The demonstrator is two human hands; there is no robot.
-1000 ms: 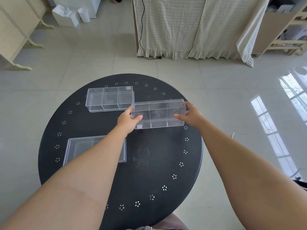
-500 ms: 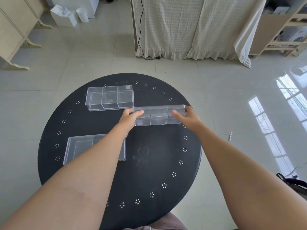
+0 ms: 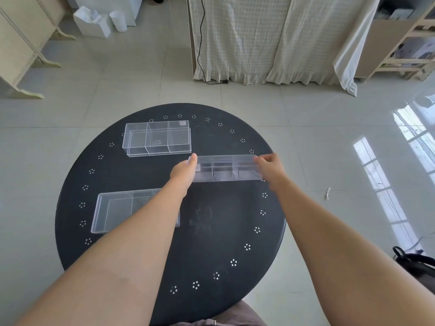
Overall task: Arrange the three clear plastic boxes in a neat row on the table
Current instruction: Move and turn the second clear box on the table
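Observation:
Three clear plastic boxes with dividers are on or over a round black table. My left hand and my right hand grip the two ends of the right-hand clear box, which is tipped so I see its side. A second clear box rests flat at the far left of the table. The third clear box lies near the left edge, partly hidden by my left forearm.
The table has a ring of small flower-shaped holes near its rim. Tiled floor surrounds it. A curtain-covered frame stands behind, a wooden shelf at the far right, a dark bag on the floor to the right.
The box in both hands has tipped from showing its top face to showing its side, and has dropped lower toward the table. The other two boxes have not moved.

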